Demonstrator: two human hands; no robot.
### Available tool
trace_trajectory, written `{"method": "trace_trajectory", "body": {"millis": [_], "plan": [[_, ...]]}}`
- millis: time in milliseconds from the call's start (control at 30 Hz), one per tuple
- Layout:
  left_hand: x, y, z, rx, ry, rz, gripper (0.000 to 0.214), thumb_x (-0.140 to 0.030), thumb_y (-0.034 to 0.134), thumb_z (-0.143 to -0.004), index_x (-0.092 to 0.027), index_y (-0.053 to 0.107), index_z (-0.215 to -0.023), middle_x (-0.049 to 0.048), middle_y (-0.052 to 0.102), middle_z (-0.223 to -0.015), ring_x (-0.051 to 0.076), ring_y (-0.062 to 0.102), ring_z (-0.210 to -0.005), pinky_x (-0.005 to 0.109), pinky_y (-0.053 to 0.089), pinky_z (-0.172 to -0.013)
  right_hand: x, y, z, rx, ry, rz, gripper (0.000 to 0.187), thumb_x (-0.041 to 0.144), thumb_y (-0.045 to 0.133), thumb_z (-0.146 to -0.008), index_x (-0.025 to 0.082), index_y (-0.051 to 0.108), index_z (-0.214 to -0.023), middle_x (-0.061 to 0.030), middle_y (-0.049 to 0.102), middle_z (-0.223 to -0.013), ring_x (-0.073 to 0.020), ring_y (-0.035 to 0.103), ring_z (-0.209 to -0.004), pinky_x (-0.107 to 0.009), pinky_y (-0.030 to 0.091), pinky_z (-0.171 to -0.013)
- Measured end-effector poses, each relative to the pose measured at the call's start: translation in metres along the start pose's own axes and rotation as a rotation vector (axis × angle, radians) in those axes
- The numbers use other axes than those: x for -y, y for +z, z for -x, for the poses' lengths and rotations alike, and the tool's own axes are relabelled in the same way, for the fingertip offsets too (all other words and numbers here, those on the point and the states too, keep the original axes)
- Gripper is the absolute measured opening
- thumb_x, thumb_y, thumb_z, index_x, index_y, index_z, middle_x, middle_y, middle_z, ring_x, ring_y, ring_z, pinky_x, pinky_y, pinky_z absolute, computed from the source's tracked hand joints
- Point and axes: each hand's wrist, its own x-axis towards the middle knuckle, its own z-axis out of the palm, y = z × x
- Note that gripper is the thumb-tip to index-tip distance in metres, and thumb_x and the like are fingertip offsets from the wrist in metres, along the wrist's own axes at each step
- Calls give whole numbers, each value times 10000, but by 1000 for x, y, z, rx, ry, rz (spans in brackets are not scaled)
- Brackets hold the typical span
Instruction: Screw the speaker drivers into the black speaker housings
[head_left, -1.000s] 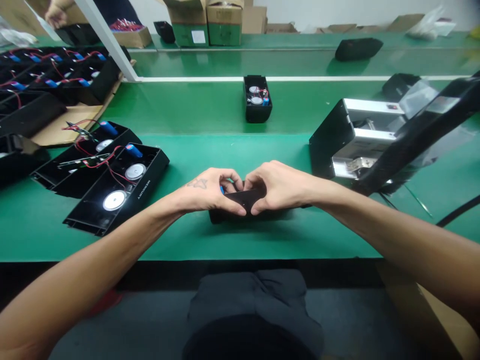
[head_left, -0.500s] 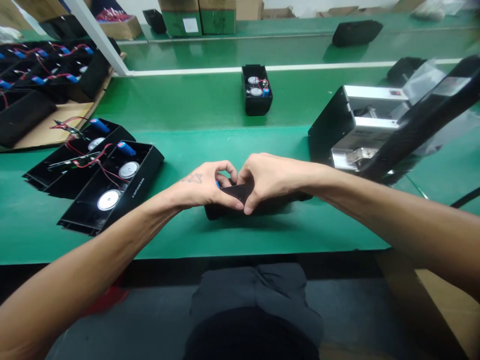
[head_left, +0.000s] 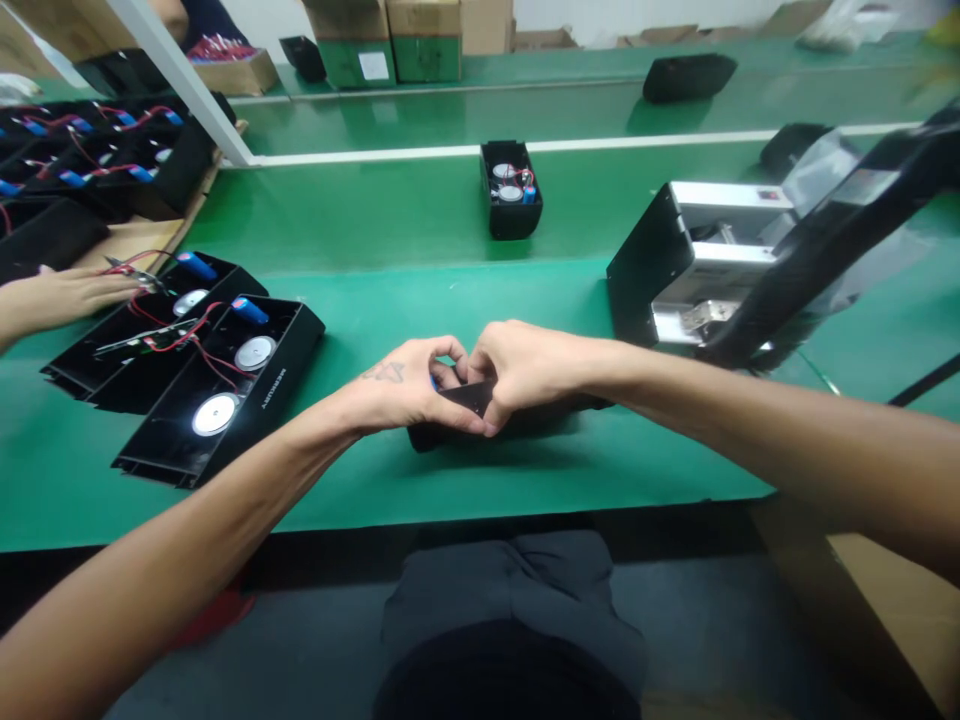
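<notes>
A black speaker housing (head_left: 536, 420) lies on the green bench in front of me, mostly covered by my hands. My left hand (head_left: 427, 385) curls over its left part, thumb along the near wall and fingers reaching inside. Beside it my right hand (head_left: 525, 365) grips the same wall, and the thumb tips of both hands meet. Whatever the fingertips touch inside is hidden; a bit of blue shows by the left fingers. To the left are two open speaker housings (head_left: 281, 380) with white round drivers, red wires and blue cylindrical cells.
A co-worker's hand (head_left: 71, 300) reaches in from the left beside the rear housing. More open housings (head_left: 157, 180) stand on cardboard at the back left. Another housing (head_left: 511, 215) sits ahead. A metal-and-black machine (head_left: 649, 270) occupies the right side.
A co-worker's hand has come in from the left by the open housings. My hands keep their hold on the housing with barely any shift; the view has tilted slightly.
</notes>
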Motion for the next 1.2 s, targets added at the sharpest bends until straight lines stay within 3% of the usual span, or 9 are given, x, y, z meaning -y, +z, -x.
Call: {"method": "trace_trajectory", "body": {"millis": [100, 167, 333, 400, 567, 733, 867, 1067, 1200], "plan": [[4, 8, 10, -20, 51, -59, 511, -414, 961, -580, -204, 685, -955, -51, 672, -722, 117, 596, -608, 254, 449, -574, 0, 7, 31, -91, -180, 120, 103, 241, 818, -744, 185, 760, -809, 1, 664, -644, -175, 621, -646, -293, 431, -574], [12, 20, 20, -65, 145, -187, 379, -414, 925, -665, -232, 739, -941, -41, 704, -743, 141, 628, -638, 282, 461, -615, -6, 16, 61, -358, -267, 120, 223, 162, 749, -822, 187, 777, -1042, -57, 772, -907, -222, 703, -888, -330, 532, -759], [40, 61, 45, -317, 603, -532, 131, -278, 812, -849, -271, 747, -962, -28, 761, -850, 181, 663, -744, 345, 438, -725, -68, 40, 129, -1581, -45, -80, 309, 249, 744, -884, 277, 694, -1188, -33, 718, -1090, -217, 692, -992, -402, 571, -873], [46, 72, 51, -377, 728, -581, 62, -222, 714, -942, -247, 712, -998, -25, 751, -841, 164, 648, -720, 349, 426, -739, -103, 42, 141, -1830, 198, -66, 411, 356, 749, -875, 294, 643, -1267, -63, 674, -1199, -233, 682, -1013, -434, 564, -871], [47, 77, 54, -397, 750, -645, 59, -201, 683, -976, -242, 692, -1017, -33, 733, -825, 154, 631, -718, 349, 427, -768, -161, 33, 136, -1486, 463, -177, 406, 552, 629, -931, 249, 650, -1200, -102, 708, -1159, -282, 690, -1048, -529, 561, -935], [40, 74, 53, -395, 767, -669, 62, -202, 657, -970, -243, 700, -989, -33, 738, -794, 151, 643, -670, 339, 462, -696, -161, 38, 121, -1601, 191, -485, 336, 382, 850, -762, 232, 609, -941, 19, 692, -792, -183, 654, -666, -402, 580, -740], [44, 71, 53, -392, 800, -664, 74, -218, 658, -956, -253, 709, -998, -27, 754, -812, 157, 661, -653, 337, 504, -662, -148, 40, 126, -1435, -36, -810, 357, 306, 850, -770, 237, 587, -1001, 91, 592, -646, -122, 534, -468, -319, 473, -531], [56, 71, 44, -429, 770, -684, 92, -312, 679, -945, -304, 728, -1023, -34, 779, -856, 181, 699, -694, 336, 538, -666, -124, -5, 137, -1768, -204, -656, 545, 480, 792, -845, 342, 495, -1281, 98, 530, -661, -140, 544, -508, -317, 472, -550], [49, 74, 35, -416, 814, -694, 71, -300, 662, -957, -276, 705, -1008, -38, 772, -847, 159, 683, -673, 306, 533, -639, -122, -25, 127, -1731, -165, -508, 674, 551, 822, -803, 339, 479, -1343, 89, 572, -692, -149, 556, -528, -352, 521, -623]]}}
